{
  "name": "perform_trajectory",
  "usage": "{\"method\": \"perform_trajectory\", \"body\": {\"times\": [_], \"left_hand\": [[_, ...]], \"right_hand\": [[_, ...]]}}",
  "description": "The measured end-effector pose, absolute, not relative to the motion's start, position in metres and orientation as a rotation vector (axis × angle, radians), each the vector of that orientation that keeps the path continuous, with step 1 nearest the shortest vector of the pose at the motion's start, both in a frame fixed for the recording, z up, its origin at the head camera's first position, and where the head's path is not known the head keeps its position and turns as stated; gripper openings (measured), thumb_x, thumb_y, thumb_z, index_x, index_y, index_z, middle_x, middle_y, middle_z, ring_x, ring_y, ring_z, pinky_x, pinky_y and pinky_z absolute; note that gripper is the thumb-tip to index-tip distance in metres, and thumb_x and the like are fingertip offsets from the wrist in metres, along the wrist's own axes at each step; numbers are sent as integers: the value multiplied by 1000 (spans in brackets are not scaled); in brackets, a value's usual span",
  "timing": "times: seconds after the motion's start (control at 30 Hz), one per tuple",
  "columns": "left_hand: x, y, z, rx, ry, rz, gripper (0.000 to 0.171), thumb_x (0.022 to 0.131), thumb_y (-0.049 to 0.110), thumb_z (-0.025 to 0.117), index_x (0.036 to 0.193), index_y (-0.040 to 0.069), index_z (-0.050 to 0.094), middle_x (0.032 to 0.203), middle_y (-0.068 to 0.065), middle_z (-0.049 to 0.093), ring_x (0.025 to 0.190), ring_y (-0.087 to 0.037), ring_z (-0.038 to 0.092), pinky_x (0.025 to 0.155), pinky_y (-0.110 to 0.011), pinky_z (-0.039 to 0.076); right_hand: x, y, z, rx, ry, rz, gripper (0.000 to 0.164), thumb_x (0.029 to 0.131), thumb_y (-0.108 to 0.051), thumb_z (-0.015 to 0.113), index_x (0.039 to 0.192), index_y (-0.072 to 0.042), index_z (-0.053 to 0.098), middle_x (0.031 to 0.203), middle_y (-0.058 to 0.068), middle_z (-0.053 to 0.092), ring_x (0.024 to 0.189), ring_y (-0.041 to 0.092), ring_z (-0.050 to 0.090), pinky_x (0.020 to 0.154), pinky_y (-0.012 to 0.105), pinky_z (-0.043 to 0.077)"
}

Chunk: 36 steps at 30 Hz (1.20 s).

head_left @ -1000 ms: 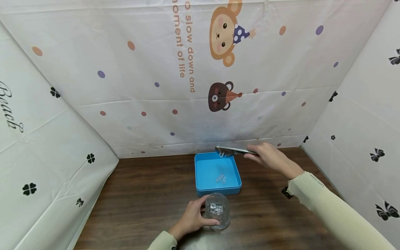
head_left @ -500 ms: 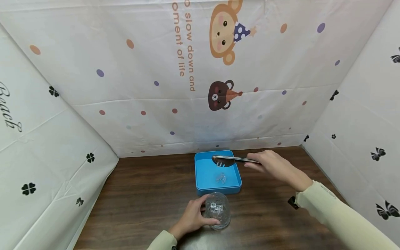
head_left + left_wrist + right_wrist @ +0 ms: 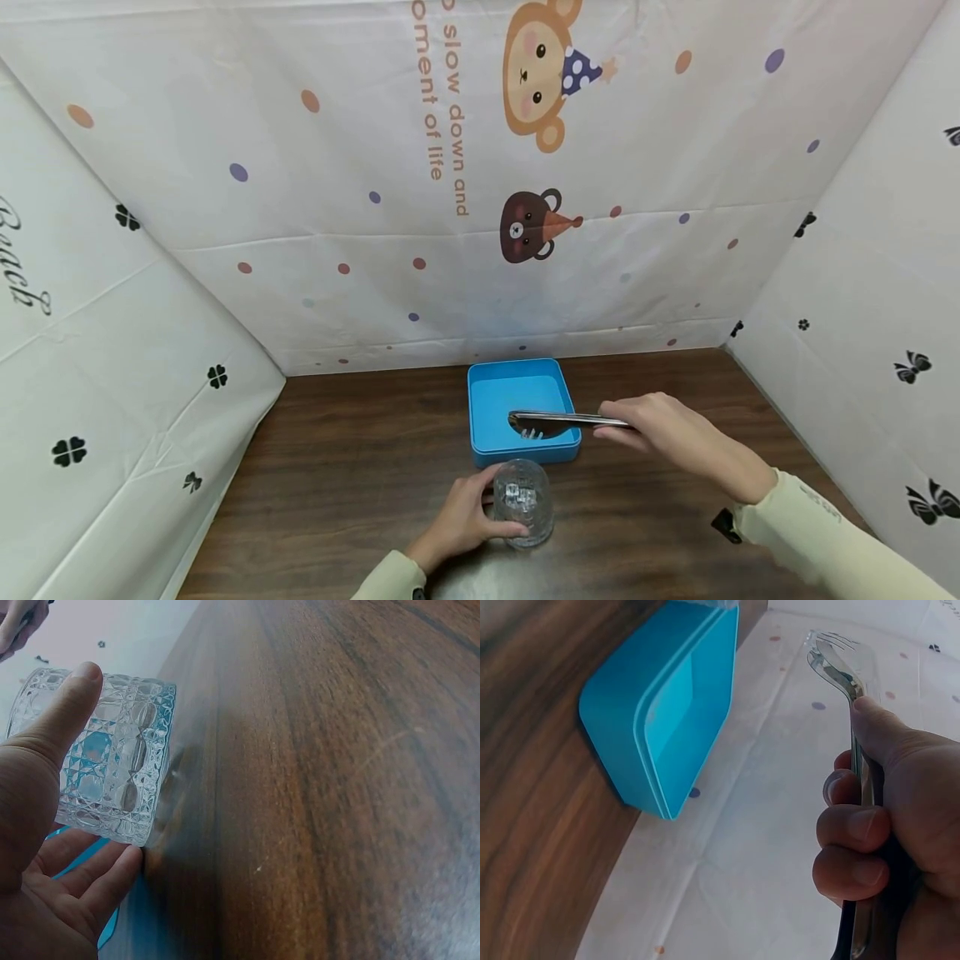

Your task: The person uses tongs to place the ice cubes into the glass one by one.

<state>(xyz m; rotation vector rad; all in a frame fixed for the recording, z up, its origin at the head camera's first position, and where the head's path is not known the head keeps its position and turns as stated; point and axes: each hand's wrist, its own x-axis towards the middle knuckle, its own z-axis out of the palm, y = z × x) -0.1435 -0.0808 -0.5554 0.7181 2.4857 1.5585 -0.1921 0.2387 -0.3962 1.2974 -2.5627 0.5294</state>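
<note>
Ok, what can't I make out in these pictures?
Glass: whether anything is inside; its patterned wall blurs it in head and left wrist views.
Blue tray: part of its floor is hidden behind the tongs in the head view.
Tongs' tips: too small in the head view to tell what, if anything, they grip.
Handle end: cut off by the bottom edge, right wrist view.
Wall lettering: cut off by the top edge, head view.

Dark brown wood on the counter (image 3: 360,450), the grain running side to side, and a pale shine (image 3: 487,578) glowing at the near edge! Towards the back sits the blue box (image 3: 527,455), square, open-topped, flat on the wood. Just in front stands the patterned clear glass (image 3: 522,510)! Close in, a thin pale scratch (image 3: 390,746) marks the surface.
</note>
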Motion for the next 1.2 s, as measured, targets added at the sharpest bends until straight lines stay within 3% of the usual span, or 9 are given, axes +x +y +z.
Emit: {"method": "perform_trajectory", "body": {"times": [0.67,1.2], "left_hand": [[-143,-81,-553,709,2498,1537,83,74,41,93,143,12,57,125,-4,69,110,-14,68,86,-21,57],[-141,-81,-551,697,2560,1464,89,74,46,92,143,4,55,124,-8,69,110,-15,68,86,-24,58]], "right_hand": [[-179,231,-412,1374,-2599,583,31,102,-26,68,79,-27,47,67,-23,30,58,-9,26,51,10,28],[-172,228,-414,1387,-2551,538,31,96,-22,75,82,-26,48,68,-21,28,57,-9,25,52,9,27]]}}
